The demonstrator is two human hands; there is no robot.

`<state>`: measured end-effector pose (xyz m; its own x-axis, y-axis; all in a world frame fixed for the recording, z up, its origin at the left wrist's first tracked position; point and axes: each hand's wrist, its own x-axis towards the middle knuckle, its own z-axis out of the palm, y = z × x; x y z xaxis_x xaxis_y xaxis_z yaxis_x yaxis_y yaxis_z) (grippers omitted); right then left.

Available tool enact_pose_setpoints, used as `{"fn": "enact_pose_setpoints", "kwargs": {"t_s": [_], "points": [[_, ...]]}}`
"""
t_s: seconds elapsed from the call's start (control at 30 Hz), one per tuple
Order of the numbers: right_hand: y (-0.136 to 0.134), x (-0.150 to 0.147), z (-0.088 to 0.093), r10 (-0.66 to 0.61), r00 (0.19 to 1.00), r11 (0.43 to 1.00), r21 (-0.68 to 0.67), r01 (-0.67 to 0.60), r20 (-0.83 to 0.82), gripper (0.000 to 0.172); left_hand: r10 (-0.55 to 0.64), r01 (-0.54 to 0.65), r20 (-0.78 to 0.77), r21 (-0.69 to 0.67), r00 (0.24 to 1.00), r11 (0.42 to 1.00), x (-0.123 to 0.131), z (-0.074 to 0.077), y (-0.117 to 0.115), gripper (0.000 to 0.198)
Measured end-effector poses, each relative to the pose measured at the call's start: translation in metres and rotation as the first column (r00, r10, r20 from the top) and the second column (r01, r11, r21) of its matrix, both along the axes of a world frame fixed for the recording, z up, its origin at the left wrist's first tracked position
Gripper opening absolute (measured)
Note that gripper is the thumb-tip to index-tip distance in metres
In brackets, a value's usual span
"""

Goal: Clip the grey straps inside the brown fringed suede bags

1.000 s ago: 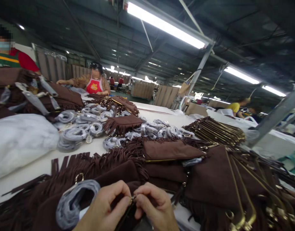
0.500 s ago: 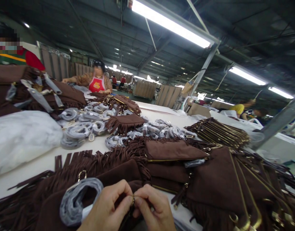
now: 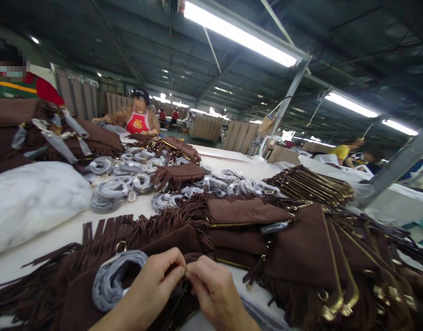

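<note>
Left hand (image 3: 159, 280) and right hand (image 3: 213, 285) have shifted slightly forward, each grip pinching a small metal piece (image 3: 186, 271), mostly hidden, over brown bags (image 3: 175, 242). A wrapped coil (image 3: 104, 285) lies beside the left hand. Bare bench (image 3: 70, 231) separates fringe (image 3: 108, 232) from a white sack (image 3: 37, 197).

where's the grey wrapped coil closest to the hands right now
In the head view, the wrapped coil is low and left of centre, lying on brown fringed fabric, just left of the left hand.
</note>
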<state>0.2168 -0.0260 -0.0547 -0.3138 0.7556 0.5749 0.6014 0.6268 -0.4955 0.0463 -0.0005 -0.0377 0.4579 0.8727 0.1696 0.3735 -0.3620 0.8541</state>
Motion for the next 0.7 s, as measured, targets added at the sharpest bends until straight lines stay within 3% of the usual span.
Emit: {"fn": "enact_pose_setpoints", "kwargs": {"t_s": [0.1, 0.2, 0.3, 0.37, 0.43, 0.53, 0.63, 0.7], "points": [[0.001, 0.004, 0.002, 0.003, 0.974, 0.988, -0.151, -0.038, -0.225, 0.025, -0.051, 0.056, -0.056, 0.085, 0.997, 0.995, -0.022, 0.024, 0.005, 0.017], [0.001, 0.013, 0.008, -0.046, 0.917, 0.983, -0.182, -0.029, -0.395, 0.025, 0.026, 0.049, -0.299, 0.24, 0.954, 0.97, -0.054, 0.042, 0.006, 0.033], [0.001, 0.021, 0.015, -0.08, 0.874, 0.988, -0.153, 0.007, -0.48, 0.025, 0.126, 0.051, -0.625, 0.258, 0.771, 0.965, -0.08, 0.038, 0.005, 0.038], [0.002, 0.024, 0.018, -0.081, 0.854, 0.989, -0.145, 0.007, -0.514, 0.026, 0.202, 0.009, -0.73, 0.274, 0.653, 0.962, -0.09, 0.028, 0.005, 0.038], [0.003, 0.025, 0.02, -0.075, 0.839, 0.987, -0.162, -0.015, -0.539, 0.027, 0.27, -0.036, -0.76, 0.31, 0.591, 0.95, -0.094, 0.023, 0.004, 0.036], [-0.003, 0.022, 0.027, -0.05, 0.85, 0.983, -0.178, -0.052, -0.524, 0.027, 0.298, -0.062, -0.72, 0.335, 0.627, 0.94, -0.092, 0.036, -0.004, 0.028], [-0.02, 0.016, 0.046, 0.068, 0.92, 0.989, -0.093, -0.112, -0.385, 0.025, 0.276, -0.057, -0.631, 0.345, 0.725, 0.937, -0.075, 0.067, -0.028, 0.021], [-0.033, 0.011, 0.064, 0.172, 0.948, 0.978, -0.069, -0.197, -0.269, 0.037, 0.244, -0.038, -0.588, 0.34, 0.771, 0.94, -0.058, 0.086, -0.047, 0.016]]}}
